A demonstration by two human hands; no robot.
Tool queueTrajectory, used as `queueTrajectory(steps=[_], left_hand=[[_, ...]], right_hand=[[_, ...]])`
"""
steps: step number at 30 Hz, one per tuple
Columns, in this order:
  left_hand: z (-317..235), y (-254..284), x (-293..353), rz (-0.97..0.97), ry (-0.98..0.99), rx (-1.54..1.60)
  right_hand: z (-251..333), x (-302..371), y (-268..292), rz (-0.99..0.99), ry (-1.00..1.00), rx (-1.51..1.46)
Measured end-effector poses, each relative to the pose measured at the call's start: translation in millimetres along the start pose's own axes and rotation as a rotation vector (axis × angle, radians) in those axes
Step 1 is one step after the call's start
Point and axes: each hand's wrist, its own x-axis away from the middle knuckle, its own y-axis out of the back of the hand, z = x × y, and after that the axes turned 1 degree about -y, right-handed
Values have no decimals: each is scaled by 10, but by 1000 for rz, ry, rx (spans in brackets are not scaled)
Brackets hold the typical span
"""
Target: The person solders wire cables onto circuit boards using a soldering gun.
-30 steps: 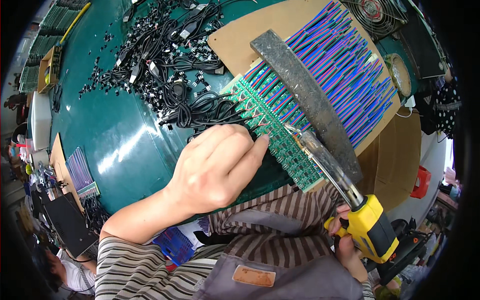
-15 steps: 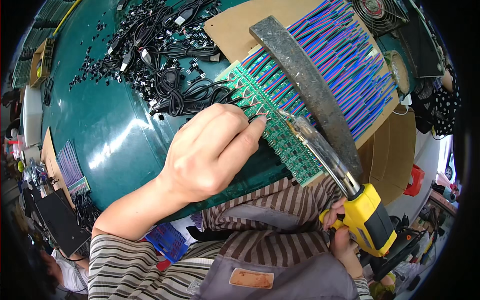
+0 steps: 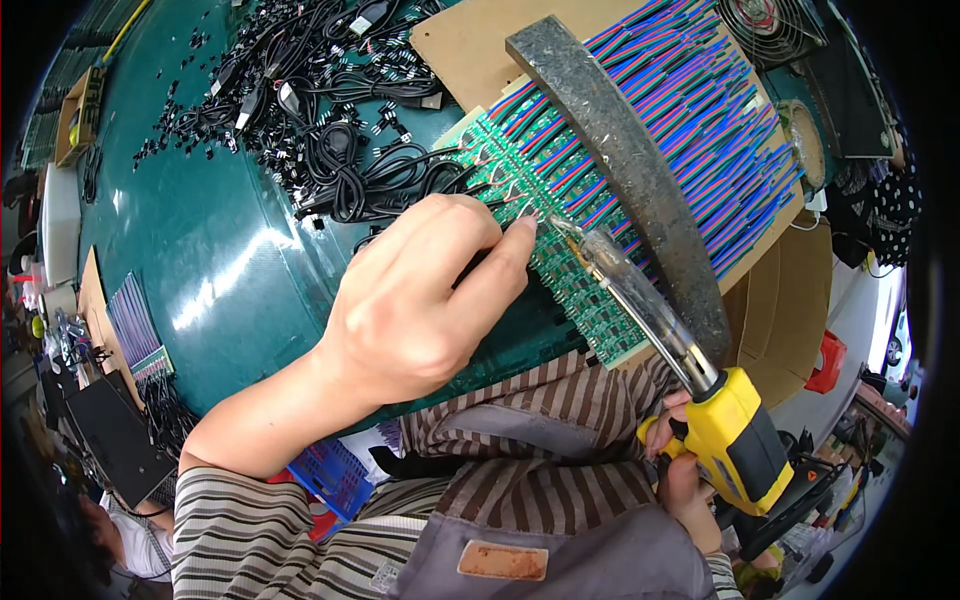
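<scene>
My left hand [image 3: 420,300] is closed in a pinch over the edge of a green circuit board panel [image 3: 600,320]. At its fingertips, thin wire ends [image 3: 528,211] meet the board; the hand hides most of the cable they belong to. My right hand [image 3: 672,440], at the lower right, grips a yellow and black soldering gun [image 3: 742,435]. Its long metal barrel slants up to the left, and the tip is at the board just right of my left fingertips. Several black cables [image 3: 430,170] are attached along the panel's upper left part.
A heavy dark metal bar [image 3: 640,160] lies across rows of blue, red, green and black wires [image 3: 700,150] on a brown board [image 3: 470,45]. Piled black cables [image 3: 340,150] and small connectors cover the green mat [image 3: 240,330]. A blue basket [image 3: 335,475] is below my left forearm.
The view has shifted slightly. My left fingertips and the soldering gun's tip have moved only a little and stay at the same part of the panel.
</scene>
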Motion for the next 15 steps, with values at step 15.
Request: queueTrajectory(steps=[15], left_hand=[[-19,8,4,29,10,-26]], right_hand=[[9,-11,2,-42,60,-60]])
